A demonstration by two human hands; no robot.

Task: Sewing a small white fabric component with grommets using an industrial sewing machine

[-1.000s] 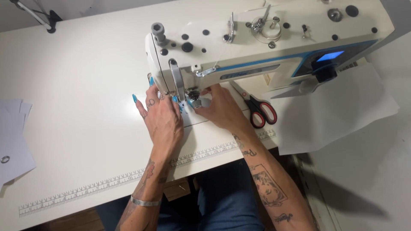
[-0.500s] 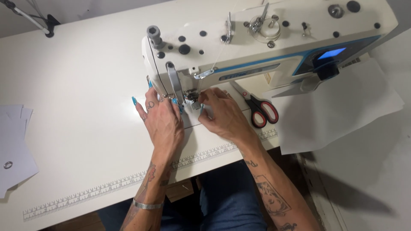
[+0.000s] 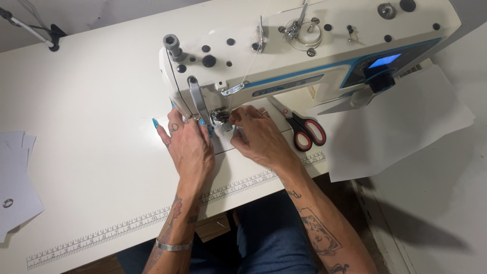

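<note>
Shifted slightly since a second ago: right hand drawn a little closer to the needle area, fingertips now bunched right at the presser foot; left hand much where it was. Lying flat on the table, left hand, palm down, fingers spread apart with turquoise nails showing, pressing the white work surface just left of the presser foot. Right hand curled, thumb and forefinger pinched together at the foot; whether clamped on a thread or a scrap of cloth cannot be told, too small and white on white. Both hands working under the head of the white sewing machine, standing toward the far edge of the table, blue screen lit at its right end. Red-handled scissors lying shut just right of the right hand, beside the machine's base. White paper sheet spread over the table's right edge, well apart from the hands. Printed ruler strip running along the near edge. Small white cut pieces stacked at the left edge.
</note>
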